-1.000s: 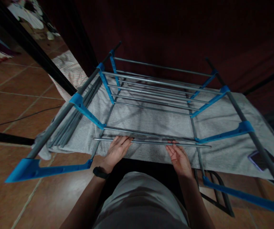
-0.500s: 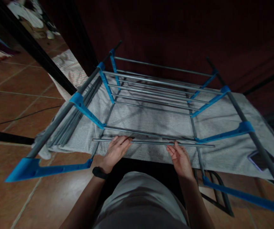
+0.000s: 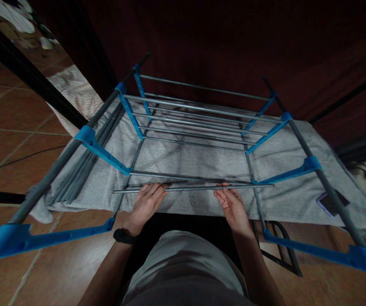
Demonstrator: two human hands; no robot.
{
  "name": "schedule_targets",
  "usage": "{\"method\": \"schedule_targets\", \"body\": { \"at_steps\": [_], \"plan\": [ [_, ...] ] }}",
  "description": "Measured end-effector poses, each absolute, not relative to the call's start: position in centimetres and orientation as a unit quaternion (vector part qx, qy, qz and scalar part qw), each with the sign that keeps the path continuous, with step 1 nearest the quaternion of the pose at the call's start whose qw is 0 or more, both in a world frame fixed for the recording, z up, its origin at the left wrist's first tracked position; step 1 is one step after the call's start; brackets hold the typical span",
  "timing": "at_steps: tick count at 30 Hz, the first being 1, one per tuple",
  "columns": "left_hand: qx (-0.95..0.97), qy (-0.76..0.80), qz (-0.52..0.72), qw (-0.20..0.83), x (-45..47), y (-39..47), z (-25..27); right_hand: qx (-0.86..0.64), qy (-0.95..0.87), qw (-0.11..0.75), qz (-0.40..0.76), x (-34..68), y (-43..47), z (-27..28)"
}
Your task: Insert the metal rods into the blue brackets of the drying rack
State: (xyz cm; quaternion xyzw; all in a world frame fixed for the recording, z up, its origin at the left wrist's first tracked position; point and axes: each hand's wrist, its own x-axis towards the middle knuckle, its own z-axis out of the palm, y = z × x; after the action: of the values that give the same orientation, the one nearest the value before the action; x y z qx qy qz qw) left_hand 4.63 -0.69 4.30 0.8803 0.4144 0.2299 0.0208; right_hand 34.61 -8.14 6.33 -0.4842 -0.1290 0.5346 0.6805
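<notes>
A loose grey metal tube point(image 3: 191, 188) lies crosswise in front of me, held at two places. Toward its left part, my left hand point(image 3: 149, 202) is closed over it, a dark band on the wrist. My right hand point(image 3: 230, 204) pinches the tube right of its middle, thumb and fingertips together. Around the hands stands a partly built rack of grey tubes and blue plastic brackets point(image 3: 106, 157), with several crossbars point(image 3: 202, 108) fitted at the far end. One fitted crossbar point(image 3: 183, 176) runs just beyond the held tube. Neither end of the held tube appears seated in a bracket.
The rack rests on a surface covered by a grey cloth point(image 3: 183, 159). Several loose tubes point(image 3: 87, 165) lie at the left. A phone point(image 3: 333, 203) lies on the cloth at the right. Black poles point(image 3: 32, 72) slant past the left side, above a tiled floor point(image 3: 7, 148).
The view has shifted, so the rack sits further left in the picture. Both hands still hold the tube, which has moved slightly nearer the fitted crossbar and changed tilt a little.
</notes>
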Motion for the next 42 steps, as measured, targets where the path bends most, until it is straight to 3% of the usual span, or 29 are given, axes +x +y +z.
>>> {"method": "schedule_targets", "body": {
  "at_steps": [15,42],
  "plan": [
    [0.879,0.431,0.202,0.031,5.1,-0.8,4.1,-0.518,-0.211,0.668,0.491,34.6,-7.5,7.5],
    [0.886,0.406,0.223,0.025,3.9,-0.1,3.2,-0.497,-0.179,0.700,0.481,35.3,-6.4,7.9]
  ]
}}
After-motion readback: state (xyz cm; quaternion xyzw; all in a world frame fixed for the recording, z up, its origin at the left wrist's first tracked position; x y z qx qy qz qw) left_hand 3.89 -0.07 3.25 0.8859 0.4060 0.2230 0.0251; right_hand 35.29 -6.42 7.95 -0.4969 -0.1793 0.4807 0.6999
